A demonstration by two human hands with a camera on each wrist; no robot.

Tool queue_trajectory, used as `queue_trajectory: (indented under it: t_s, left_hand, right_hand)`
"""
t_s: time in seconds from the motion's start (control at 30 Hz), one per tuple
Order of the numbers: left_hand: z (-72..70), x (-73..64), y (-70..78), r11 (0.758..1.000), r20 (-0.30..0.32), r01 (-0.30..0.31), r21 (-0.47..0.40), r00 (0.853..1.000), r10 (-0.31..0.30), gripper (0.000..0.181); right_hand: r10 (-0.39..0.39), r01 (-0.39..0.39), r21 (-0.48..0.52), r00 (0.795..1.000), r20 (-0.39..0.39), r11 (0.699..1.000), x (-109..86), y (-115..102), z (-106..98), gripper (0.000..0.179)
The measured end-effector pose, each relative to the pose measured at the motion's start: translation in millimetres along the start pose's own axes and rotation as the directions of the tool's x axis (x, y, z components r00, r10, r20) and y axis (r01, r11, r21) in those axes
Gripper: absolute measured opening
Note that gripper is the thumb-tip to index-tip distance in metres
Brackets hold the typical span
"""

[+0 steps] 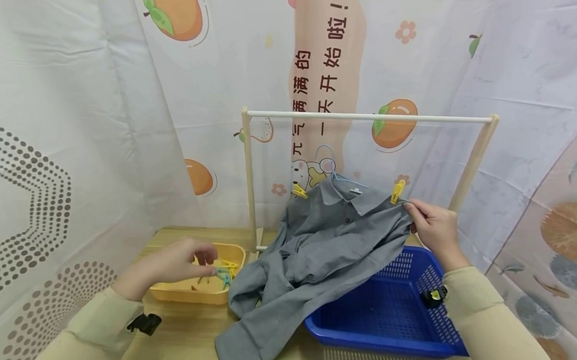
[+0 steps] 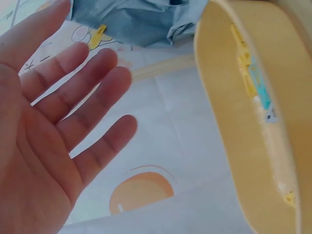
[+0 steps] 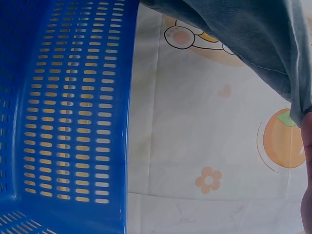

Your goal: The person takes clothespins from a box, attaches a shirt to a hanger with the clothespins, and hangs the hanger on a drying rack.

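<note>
A grey button-up shirt (image 1: 329,242) is draped on a light blue hanger (image 1: 333,165), a yellow clothespin at each shoulder: one on the left (image 1: 299,191), one on the right (image 1: 397,192). My right hand (image 1: 435,230) pinches the shirt's shoulder just below the right clothespin; the right wrist view shows only a sliver of that hand at its edge. With fingers spread and relaxed, my left hand (image 2: 63,122) holds nothing. It hovers over the yellow tray (image 1: 192,294), where yellow and teal clothespins (image 1: 226,272) lie.
Behind the shirt stands a small rack with a white top bar (image 1: 367,115) and wooden posts (image 1: 249,176). A blue perforated basket (image 1: 379,314) sits below the shirt at the right. Printed curtains (image 1: 218,71) hang behind the wooden table (image 1: 179,342).
</note>
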State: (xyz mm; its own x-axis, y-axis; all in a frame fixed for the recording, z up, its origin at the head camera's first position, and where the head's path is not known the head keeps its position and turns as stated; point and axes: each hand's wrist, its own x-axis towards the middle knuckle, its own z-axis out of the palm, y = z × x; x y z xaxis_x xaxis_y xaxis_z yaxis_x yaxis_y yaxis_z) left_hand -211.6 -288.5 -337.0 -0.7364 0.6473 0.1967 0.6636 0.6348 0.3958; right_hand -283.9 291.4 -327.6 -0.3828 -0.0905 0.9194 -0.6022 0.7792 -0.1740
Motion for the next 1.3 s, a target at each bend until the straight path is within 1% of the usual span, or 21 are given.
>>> queue_trajectory:
  t_s: [0.1,0.2,0.3,0.37,0.47,0.53,0.73,0.83,0.97,1.07,1.17,1.3]
  left_hand:
    - [-7.2,4.5,1.3,0.999,-0.07,-0.009,0.031,0.997,0.011,0.021]
    - [-13.3,9.2,3.1,0.998,-0.142,-0.004,0.065,0.99,0.013,0.023]
    - [-19.5,15.4,4.2,0.998,-0.203,0.008,0.063,0.979,0.005,0.023]
    - [-23.7,21.3,4.7,0.999,-0.246,-0.001,0.043,0.969,0.011,0.021]
    - [-29.9,28.2,5.4,1.0,-0.31,-0.009,0.008,0.951,0.011,0.023]
    - [-33.1,31.8,5.1,1.0,-0.353,-0.02,-0.001,0.935,0.018,0.025]
    - [-40.9,39.0,5.6,0.999,-0.454,-0.043,0.001,0.89,0.039,0.033]
    - [-42.7,42.7,7.1,0.999,-0.49,-0.032,-0.024,0.871,0.016,0.035]
    - [-42.0,47.3,7.5,0.997,-0.533,-0.002,-0.082,0.845,-0.042,0.038]
    - [-40.2,50.4,6.3,0.99,-0.562,0.013,-0.139,0.822,-0.09,0.041]
    - [-38.5,53.9,4.8,0.978,-0.581,0.002,-0.207,0.804,-0.125,0.044]
    - [-35.7,60.4,1.8,0.959,-0.603,-0.029,-0.283,0.783,-0.154,0.049]
  right_hand:
    - [0.004,-0.004,0.007,1.0,-0.001,1.0,0.7,-1,0,0.007]
    - [-0.004,0.004,0.003,1.0,-0.004,1.0,1.2,-1,0,0.008]
    - [-0.012,0.012,-0.002,1.0,-0.006,1.0,1.2,-1,0,0.008]
    - [-0.013,0.013,-0.004,1.0,-0.009,1.0,1.0,-1,0,0.009]
    - [-0.01,0.01,-0.008,1.0,-0.009,1.0,0.3,1,1,0.008]
    - [-0.004,0.004,-0.013,1.0,-0.002,1.0,-0.1,2,1,0.008]
    - [-0.003,0.003,-0.012,1.0,0.002,1.0,0.2,3,2,0.008]
    - [-0.01,0.01,-0.007,1.0,-0.009,1.0,1.0,2,1,0.008]
    - [-0.02,0.02,-0.01,1.0,-0.016,1.0,1.3,1,1,0.007]
    - [-0.019,0.019,-0.018,1.0,-0.012,1.0,0.6,1,1,0.007]
    - [-0.018,0.018,-0.021,1.0,-0.015,1.0,-0.3,1,1,0.007]
    - [-0.024,0.024,-0.014,0.999,-0.026,1.0,-0.2,1,1,0.008]
